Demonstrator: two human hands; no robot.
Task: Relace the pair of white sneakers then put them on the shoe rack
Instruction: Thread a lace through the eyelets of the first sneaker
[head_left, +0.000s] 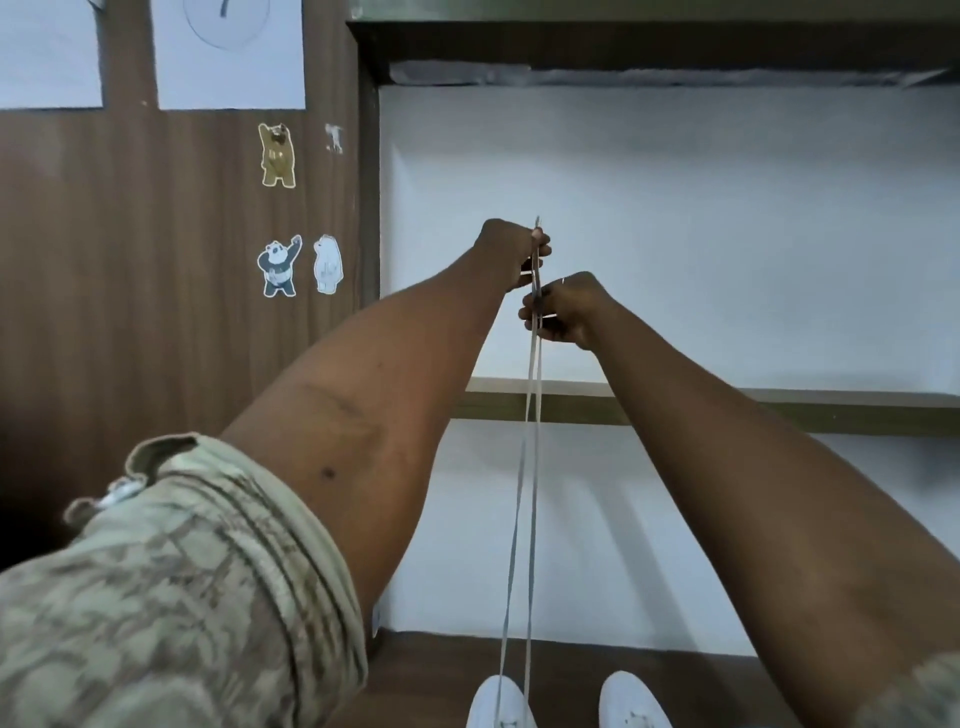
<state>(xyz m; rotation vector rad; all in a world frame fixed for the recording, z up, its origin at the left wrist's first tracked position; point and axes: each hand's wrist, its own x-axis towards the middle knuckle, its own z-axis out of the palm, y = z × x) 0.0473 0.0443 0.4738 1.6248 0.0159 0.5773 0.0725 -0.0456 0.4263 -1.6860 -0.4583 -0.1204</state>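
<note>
A brown wood-grain panel (156, 322) fills the left side. At its top hang a white paper sheet (47, 57) and a second sheet (234, 78) with a drawn circle. Lower on the panel are stickers: a brown bear (278, 155), a small torn white scrap (334, 137), and a panda (279, 266) just beside a polar bear (328, 264). To the right, a white wall (701, 218) sits under a dark beam (623, 49).

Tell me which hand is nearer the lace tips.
Left. The left hand grips the lace just under its tips; the right hand grips both strands lower down, toward the sneaker.
</note>
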